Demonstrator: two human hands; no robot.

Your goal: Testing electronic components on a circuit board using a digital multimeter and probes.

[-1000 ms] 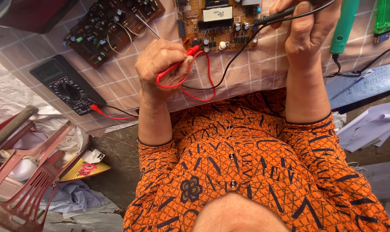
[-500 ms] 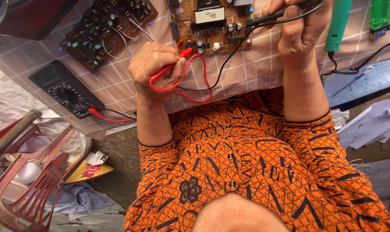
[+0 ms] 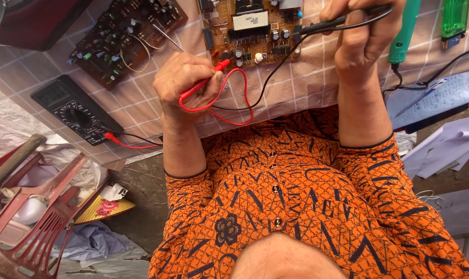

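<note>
The left hand (image 3: pixel 190 85) has its fingers clamped on the thin red plastic test probe (image 3: pixel 206 77), and the right hand (image 3: pixel 363 39) on the black one (image 3: pixel 324 23); a slipping tip may bridge neighbouring parts on the brown circuit board (image 3: pixel 252 31).

The red probe (image 3: pixel 206 80) is a slim red rod, tilted with its tip up and to the right, touching the lower edge of the brown circuit board (image 3: pixel 255 28); its red lead loops below it. The black probe (image 3: pixel 337 19) is a thin black rod lying nearly level at the far right, its tip pointing left onto the board's right edge. The board lies flat, crowded with small capacitors and a black heat sink.
</note>
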